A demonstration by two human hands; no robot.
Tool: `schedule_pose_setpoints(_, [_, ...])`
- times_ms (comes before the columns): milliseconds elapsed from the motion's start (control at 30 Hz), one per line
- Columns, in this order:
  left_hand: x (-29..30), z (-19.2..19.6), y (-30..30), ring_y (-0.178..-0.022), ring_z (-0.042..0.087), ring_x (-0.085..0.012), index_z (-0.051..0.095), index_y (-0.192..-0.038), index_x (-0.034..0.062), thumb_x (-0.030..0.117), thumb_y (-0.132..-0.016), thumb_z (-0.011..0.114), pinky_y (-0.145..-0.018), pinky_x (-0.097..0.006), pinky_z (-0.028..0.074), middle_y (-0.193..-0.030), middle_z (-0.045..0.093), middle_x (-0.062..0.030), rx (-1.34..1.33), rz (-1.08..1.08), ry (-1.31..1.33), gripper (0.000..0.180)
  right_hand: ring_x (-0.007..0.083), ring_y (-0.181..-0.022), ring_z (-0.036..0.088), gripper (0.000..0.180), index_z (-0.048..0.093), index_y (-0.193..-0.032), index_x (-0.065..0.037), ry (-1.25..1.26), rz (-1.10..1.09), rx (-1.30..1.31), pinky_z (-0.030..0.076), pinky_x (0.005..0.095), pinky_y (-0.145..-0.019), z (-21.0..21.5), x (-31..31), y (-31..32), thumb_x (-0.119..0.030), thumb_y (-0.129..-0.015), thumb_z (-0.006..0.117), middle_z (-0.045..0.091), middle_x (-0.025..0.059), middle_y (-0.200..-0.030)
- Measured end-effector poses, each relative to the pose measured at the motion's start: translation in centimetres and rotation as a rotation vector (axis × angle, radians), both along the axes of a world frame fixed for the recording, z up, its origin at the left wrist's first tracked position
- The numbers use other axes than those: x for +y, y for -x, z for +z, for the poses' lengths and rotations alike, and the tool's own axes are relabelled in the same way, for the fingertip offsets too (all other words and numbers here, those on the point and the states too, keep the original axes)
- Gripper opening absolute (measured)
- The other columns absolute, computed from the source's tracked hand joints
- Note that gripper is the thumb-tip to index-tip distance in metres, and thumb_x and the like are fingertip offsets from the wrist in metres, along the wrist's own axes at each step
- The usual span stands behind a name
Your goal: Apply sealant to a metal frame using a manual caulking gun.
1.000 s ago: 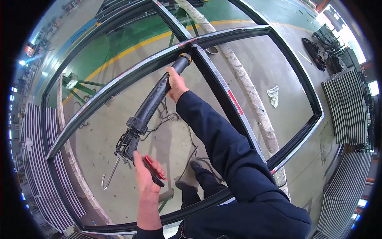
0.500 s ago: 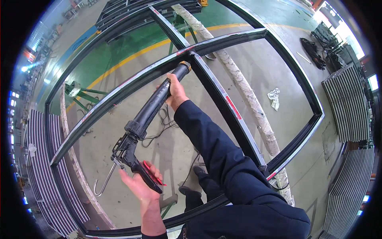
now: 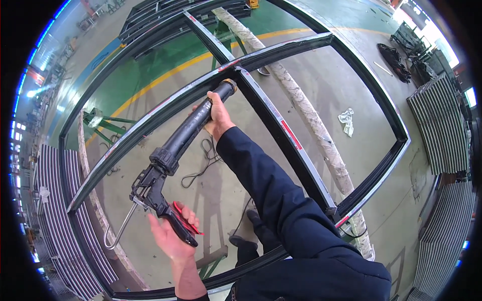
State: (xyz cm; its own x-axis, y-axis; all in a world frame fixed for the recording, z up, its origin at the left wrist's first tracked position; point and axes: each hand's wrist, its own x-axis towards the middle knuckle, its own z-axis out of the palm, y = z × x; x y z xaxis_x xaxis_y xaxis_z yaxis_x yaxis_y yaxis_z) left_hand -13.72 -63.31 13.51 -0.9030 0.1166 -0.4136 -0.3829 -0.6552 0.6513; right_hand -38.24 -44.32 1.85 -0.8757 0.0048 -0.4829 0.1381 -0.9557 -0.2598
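Note:
A long black caulking gun [image 3: 182,134] slants across the middle of a black and silver metal frame [image 3: 273,114]. My right hand [image 3: 218,115] is wrapped round its barrel near the front. The orange-ringed front end points at the inner corner where two frame bars meet; whether it touches is unclear. At the lower left, my left hand [image 3: 175,233] grips the pistol handle, its fingers round the red trigger [image 3: 187,218] and its thumb spread away. A bent metal rod [image 3: 120,226] with a hooked end sticks out behind the gun. The nozzle tip is hidden.
A wrapped pole [image 3: 306,113] runs beneath the frame, and a green stand [image 3: 105,120] supports it on the left. Stacked metal profiles [image 3: 439,125] lie at the right, more profiles [image 3: 55,190] at the left. A cable [image 3: 206,163] and a crumpled white sheet [image 3: 346,122] lie on the floor.
The caulking gun's rear end and my left hand have shifted slightly left and down. My right hand has moved a little left with the barrel; both grips stay the same.

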Motion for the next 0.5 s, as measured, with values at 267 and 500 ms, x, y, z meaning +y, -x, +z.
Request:
schedule_pose_setpoints(267, [-0.1,1.4,0.4,-0.073,0.048,-0.0229,0.049,-0.106,-0.0008,0.064,-0.091,0.037,-0.065,-0.035,0.041,-0.082,0.05,-0.0091,0.012,-0.008,0.036,0.068,0.0385,-0.077,0.063,0.045,0.04,-0.104,-0.003,0.041,0.008,0.065,0.052,0.0599,-0.077,0.6,0.0,0.0,-0.041,-0.087,0.058,0.058,0.0178,-0.082])
schedule_pose_setpoints(500, [0.8,4.4,1.0,-0.071,0.054,-0.0217,0.05,-0.112,-0.0021,0.051,-0.092,0.043,-0.063,-0.034,0.044,-0.085,0.056,-0.0096,-0.005,-0.037,0.151,0.058,0.0344,-0.079,0.064,0.053,0.044,-0.104,0.002,0.19,-0.025,0.057,0.054,0.0549,-0.077,1.0,0.3,0.4,-0.046,-0.087,0.056,0.06,0.0181,-0.084])
